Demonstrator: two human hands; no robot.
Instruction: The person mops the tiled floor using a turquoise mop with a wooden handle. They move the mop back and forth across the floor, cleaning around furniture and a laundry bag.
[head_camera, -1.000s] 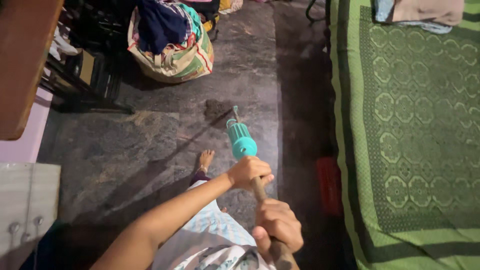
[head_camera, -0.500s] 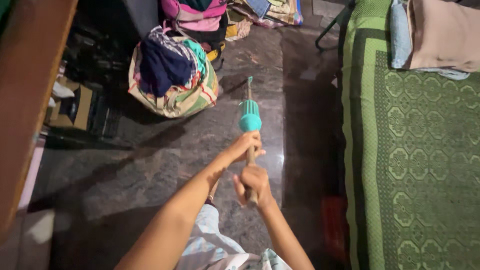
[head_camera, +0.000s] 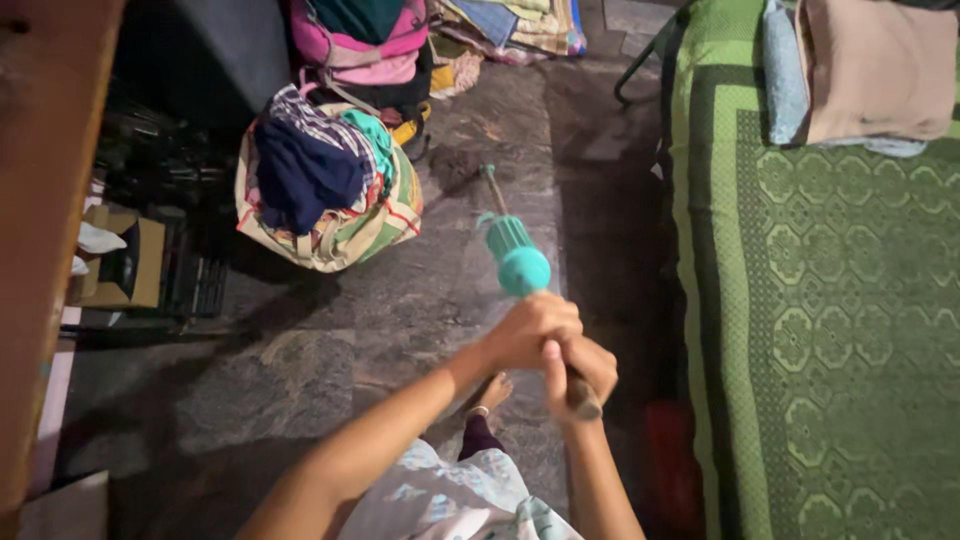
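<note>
I hold a long stick-like tool with a teal ribbed plastic piece (head_camera: 518, 256) on its shaft; the far end reaches toward the dark stone floor (head_camera: 400, 300). My left hand (head_camera: 528, 330) grips the shaft just below the teal piece. My right hand (head_camera: 582, 374) is wrapped around the brown wooden handle end, touching the left hand. My bare foot (head_camera: 490, 392) stands on the floor below the hands.
A striped cloth bag stuffed with clothes (head_camera: 325, 190) sits on the floor ahead left, with a pink bag (head_camera: 360, 45) behind it. A bed with a green patterned cover (head_camera: 830, 310) and pillows (head_camera: 870, 70) fills the right. A cardboard box (head_camera: 120, 265) and wooden furniture (head_camera: 45, 200) stand at left.
The view has swung forward, so the bags and pillows came into sight. My hands have closed up together on the handle, and the tool points further ahead.
</note>
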